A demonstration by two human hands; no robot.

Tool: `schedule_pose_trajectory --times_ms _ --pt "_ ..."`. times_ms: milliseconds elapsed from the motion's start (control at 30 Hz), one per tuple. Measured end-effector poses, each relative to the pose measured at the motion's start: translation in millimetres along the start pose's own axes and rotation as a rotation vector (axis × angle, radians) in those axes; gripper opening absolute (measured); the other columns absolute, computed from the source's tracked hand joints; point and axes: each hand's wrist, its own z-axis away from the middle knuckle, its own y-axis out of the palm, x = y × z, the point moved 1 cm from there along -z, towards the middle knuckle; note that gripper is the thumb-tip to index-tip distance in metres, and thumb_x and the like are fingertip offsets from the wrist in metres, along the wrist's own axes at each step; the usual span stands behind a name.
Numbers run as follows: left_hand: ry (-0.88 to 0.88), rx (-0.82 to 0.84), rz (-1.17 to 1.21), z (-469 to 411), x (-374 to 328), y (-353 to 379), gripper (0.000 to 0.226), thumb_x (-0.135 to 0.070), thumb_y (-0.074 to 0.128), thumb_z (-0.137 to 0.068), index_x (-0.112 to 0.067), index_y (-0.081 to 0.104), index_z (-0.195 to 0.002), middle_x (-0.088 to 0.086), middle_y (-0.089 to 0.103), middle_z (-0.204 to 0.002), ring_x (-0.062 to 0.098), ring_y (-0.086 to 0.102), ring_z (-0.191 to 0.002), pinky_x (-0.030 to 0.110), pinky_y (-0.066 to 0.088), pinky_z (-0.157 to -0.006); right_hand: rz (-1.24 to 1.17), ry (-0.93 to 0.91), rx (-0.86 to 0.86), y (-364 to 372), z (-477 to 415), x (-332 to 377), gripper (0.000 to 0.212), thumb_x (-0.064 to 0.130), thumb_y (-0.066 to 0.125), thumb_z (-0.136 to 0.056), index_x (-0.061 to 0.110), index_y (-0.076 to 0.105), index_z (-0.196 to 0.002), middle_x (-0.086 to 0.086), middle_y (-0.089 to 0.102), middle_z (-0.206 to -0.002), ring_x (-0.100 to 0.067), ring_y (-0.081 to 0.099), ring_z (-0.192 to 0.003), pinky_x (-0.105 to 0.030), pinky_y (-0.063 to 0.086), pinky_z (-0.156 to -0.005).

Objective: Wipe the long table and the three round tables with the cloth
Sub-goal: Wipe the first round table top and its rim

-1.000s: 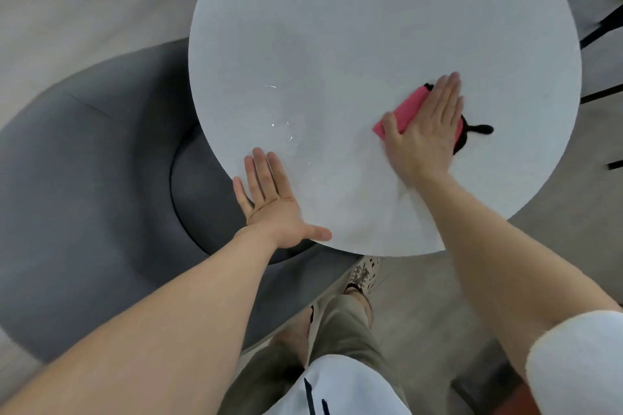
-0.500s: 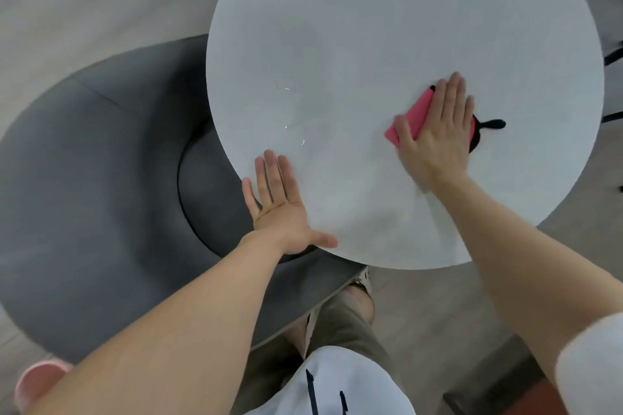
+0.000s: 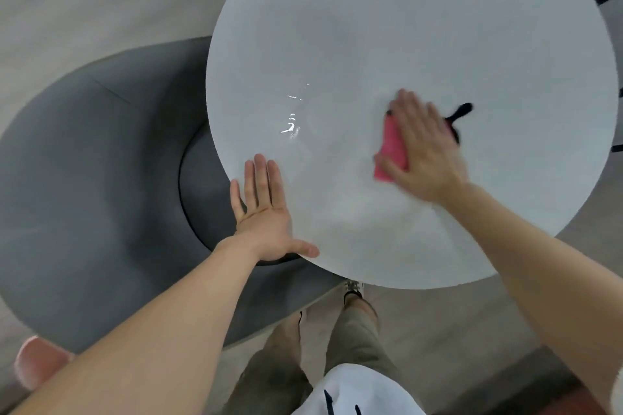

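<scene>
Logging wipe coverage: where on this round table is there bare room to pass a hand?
Free: the far half of the round table beyond both hands, and the near patch between left hand and right hand. Crowded: right of centre, where the right hand presses the pink cloth; wet glints sit left of centre.

Cloth [image 3: 392, 151] — slid left (slightly).

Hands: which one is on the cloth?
The right hand, pressing flat on the pink cloth on the round table; the left hand lies open at the table's near edge, holding nothing.
</scene>
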Motion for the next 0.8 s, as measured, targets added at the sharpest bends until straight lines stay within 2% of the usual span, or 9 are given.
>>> schedule_pose_trajectory --times_ms 133,200,300,367,433,500,567,700,800 --pt "-0.001 -0.021 0.007 -0.4 1.2 0.0 0.181 -0.09 0.081 -0.058 -0.014 -0.06 -0.141 0.007 -0.071 -0.144 0.028 -0.066 -0.136 0.061 -0.029 -0.124 -0.083 0.458 -0.139 -12.4 -93.4 11.4 0.097 0.066 0.033 -0.106 -0.002 0.007 -0.171 -0.02 0.0 -0.181 -0.032 -0.004 -0.169 -0.053 0.003 -0.136" --pt "-0.009 -0.035 0.003 -0.9 4.0 -0.5 0.181 -0.089 0.082 -0.058 -0.014 -0.06 -0.142 0.007 -0.07 -0.145 0.027 -0.066 -0.137 0.061 -0.028 -0.124 -0.111 0.325 -0.156 -6.1 -127.8 66.0 0.095 0.062 0.032 -0.106 -0.004 0.01 -0.17 -0.022 0.003 -0.18 -0.034 0.0 -0.169 -0.052 0.003 -0.136" --pt "-0.008 -0.07 0.002 6.1 1.0 0.7 0.182 -0.092 0.081 -0.054 -0.014 -0.057 -0.146 0.006 -0.067 -0.15 0.025 -0.063 -0.14 0.06 -0.026 -0.126 -0.106 -0.077 -0.079 10.3 -113.3 135.3 0.089 0.059 0.032 -0.108 -0.001 0.013 -0.171 -0.018 0.006 -0.181 -0.03 0.001 -0.169 -0.049 0.005 -0.137" --pt "0.005 -0.132 0.008 10.9 -4.5 0.0 0.181 -0.093 0.079 -0.053 -0.013 -0.048 -0.154 0.004 -0.059 -0.159 0.024 -0.057 -0.147 0.057 -0.024 -0.128 -0.099 -0.221 -0.051 18.0 -69.1 137.0 0.086 0.058 0.039 -0.109 0.003 0.019 -0.171 -0.014 0.01 -0.181 -0.026 0.004 -0.169 -0.049 0.009 -0.137" --pt "0.023 -0.235 0.028 15.8 -2.2 -10.1 0.167 -0.086 0.082 -0.06 -0.015 -0.025 -0.167 0.001 -0.036 -0.172 0.025 -0.035 -0.16 0.051 -0.014 -0.132 -0.107 -0.251 -0.053 18.8 -25.6 106.1 0.086 0.059 0.048 -0.108 0.008 0.021 -0.172 -0.008 0.01 -0.182 -0.023 0.003 -0.169 -0.049 0.01 -0.137" --pt "0.077 -0.37 0.075 16.3 14.6 -28.7 0.129 -0.067 0.088 -0.071 -0.021 0.017 -0.169 0.0 0.007 -0.173 0.029 0.006 -0.162 0.047 0.007 -0.132 -0.083 -0.155 -0.021 13.1 7.4 62.4 0.089 0.061 0.051 -0.107 0.015 0.015 -0.174 -0.004 0.002 -0.183 -0.022 -0.003 -0.169 -0.05 0.008 -0.137" --pt "0.073 -0.486 0.111 14.2 39.1 -53.1 0.102 -0.053 0.091 -0.078 -0.027 0.038 -0.162 -0.001 0.026 -0.165 0.029 0.024 -0.155 0.049 0.021 -0.129 -0.04 0.063 -0.009 3.8 14.2 26.0 0.094 0.064 0.049 -0.106 0.017 0.006 -0.175 -0.005 -0.005 -0.183 -0.022 -0.008 -0.169 -0.052 0.005 -0.137" --pt "-0.046 -0.451 0.038 -13.1 71.4 -106.0 0.134 -0.056 0.094 -0.075 -0.022 0.011 -0.174 0.002 -0.002 -0.182 0.026 0.001 -0.168 0.05 0.013 -0.135 -0.108 0.582 -0.14 -8.1 -59.1 20.5 0.099 0.067 0.038 -0.104 0.004 0.002 -0.172 -0.018 -0.003 -0.181 -0.028 -0.007 -0.169 -0.053 0.004 -0.136" --pt "0.0 -0.374 0.03 -28.2 67.3 -125.8 0.146 -0.053 0.103 -0.062 -0.014 0.016 -0.172 -0.001 0.002 -0.182 0.025 0.017 -0.166 0.045 0.025 -0.132 -0.153 0.618 -0.216 -5.5 -135.0 76.1 0.1 0.063 0.033 -0.103 -0.005 0.005 -0.17 -0.023 0.0 -0.18 -0.033 -0.003 -0.169 -0.051 0.003 -0.136"
